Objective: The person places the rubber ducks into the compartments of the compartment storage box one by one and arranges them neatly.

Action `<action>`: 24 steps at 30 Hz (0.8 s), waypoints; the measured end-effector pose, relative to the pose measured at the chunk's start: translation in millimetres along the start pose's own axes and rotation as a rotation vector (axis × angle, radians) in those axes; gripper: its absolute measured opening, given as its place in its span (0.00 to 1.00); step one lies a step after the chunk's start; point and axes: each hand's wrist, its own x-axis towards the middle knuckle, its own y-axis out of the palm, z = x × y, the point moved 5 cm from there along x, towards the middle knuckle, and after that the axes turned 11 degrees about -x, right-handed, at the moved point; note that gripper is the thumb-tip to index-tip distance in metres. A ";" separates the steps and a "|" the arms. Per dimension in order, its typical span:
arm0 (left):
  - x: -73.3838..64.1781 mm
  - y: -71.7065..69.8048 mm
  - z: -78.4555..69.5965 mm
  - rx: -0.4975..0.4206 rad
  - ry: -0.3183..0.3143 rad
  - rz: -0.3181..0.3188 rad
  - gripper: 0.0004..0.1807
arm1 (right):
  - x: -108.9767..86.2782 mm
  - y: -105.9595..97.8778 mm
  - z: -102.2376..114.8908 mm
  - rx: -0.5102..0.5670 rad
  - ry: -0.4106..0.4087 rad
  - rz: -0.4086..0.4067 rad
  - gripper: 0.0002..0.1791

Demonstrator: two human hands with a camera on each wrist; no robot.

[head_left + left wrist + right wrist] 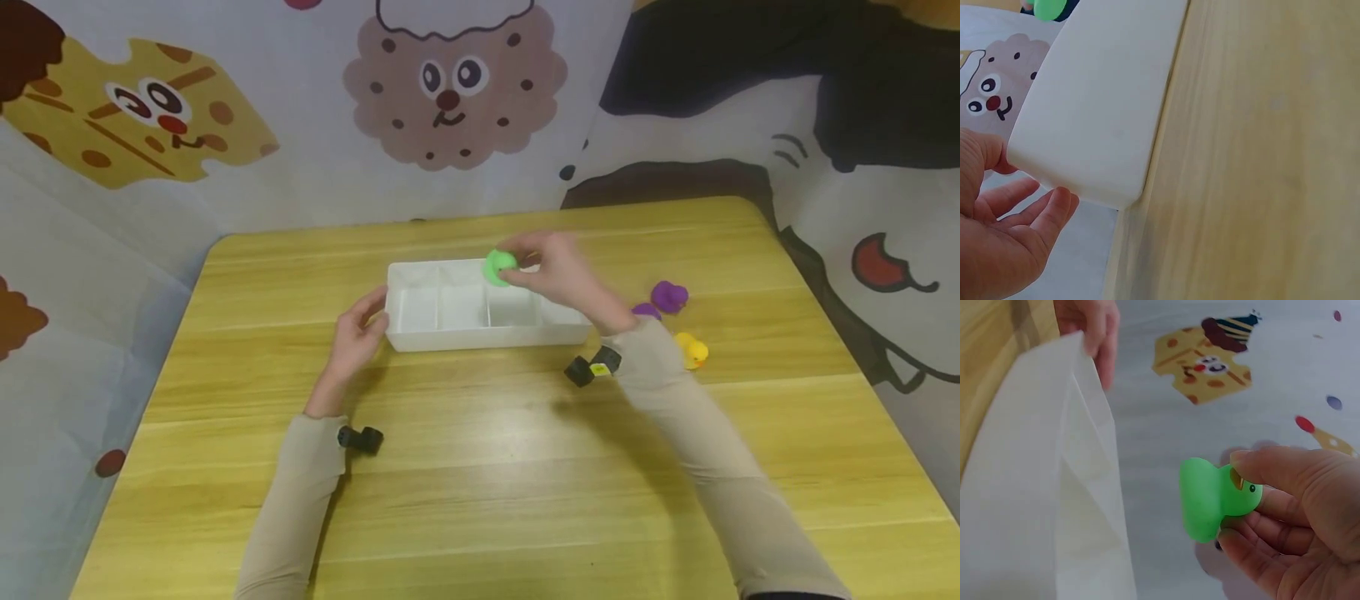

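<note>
A green rubber duck [1200, 499] is pinched between the thumb and fingers of my right hand [555, 271]. In the head view it overlaps the back rim of a white divided tray [487, 337]; the right wrist view shows it above the tray's level. My left hand [356, 337] holds the tray's left end. Its thumb lies at the top corner and its fingertips [1060, 197] lie against the end wall. The tray's visible compartments hold nothing, and my right hand and forearm cover part of its right end.
Right of the tray are a purple duck [669, 297], another purple toy [647, 311] partly behind my sleeve, and a yellow duck [692, 351]. All sit on the wooden table [465, 483]. A printed cartoon cloth [315, 167] hangs behind it.
</note>
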 end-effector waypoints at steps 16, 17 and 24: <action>0.9 -0.4 2.0 0.002 -0.015 -0.014 0.23 | 43.5 68.1 30.2 0.012 -0.039 0.153 0.19; 1.0 -0.7 2.5 -0.001 -0.016 -0.015 0.23 | 46.3 71.3 31.0 0.002 -0.044 0.159 0.19; 0.9 -2.2 5.3 -0.032 -0.048 -0.022 0.24 | 62.1 95.3 34.6 -0.072 -0.063 0.211 0.20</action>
